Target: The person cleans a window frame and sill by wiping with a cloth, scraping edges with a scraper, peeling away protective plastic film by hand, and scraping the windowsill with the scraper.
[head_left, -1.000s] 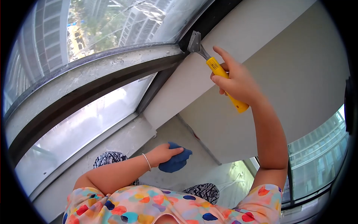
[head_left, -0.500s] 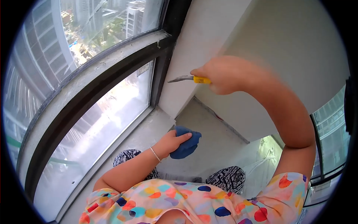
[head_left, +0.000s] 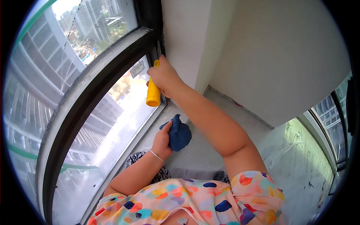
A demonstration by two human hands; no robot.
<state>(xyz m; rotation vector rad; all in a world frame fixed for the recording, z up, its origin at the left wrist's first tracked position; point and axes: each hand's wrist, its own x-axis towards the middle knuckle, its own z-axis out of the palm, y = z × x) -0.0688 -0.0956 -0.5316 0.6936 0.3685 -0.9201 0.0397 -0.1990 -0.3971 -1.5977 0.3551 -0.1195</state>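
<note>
My right hand (head_left: 165, 77) is wrapped round the yellow handle of a scraper (head_left: 153, 95). Its thin metal blade points up, at the dark window frame (head_left: 149, 39) where that meets the white wall; whether the tip touches is hard to see. Lower down, my left hand (head_left: 161, 141) grips a bunched blue cloth (head_left: 180, 135), held in the air in front of my body and apart from the glass.
On the left are window panes (head_left: 112, 92) with a small label (head_left: 137, 69) on the lower one. A white wall (head_left: 185, 33) rises ahead, above a dusty grey floor (head_left: 210, 142). More windows (head_left: 330, 120) stand at the right.
My right hand has swung left with the scraper, from in front of the wall to the window frame, and the blade now points up. My left hand still holds the cloth, slightly higher.
</note>
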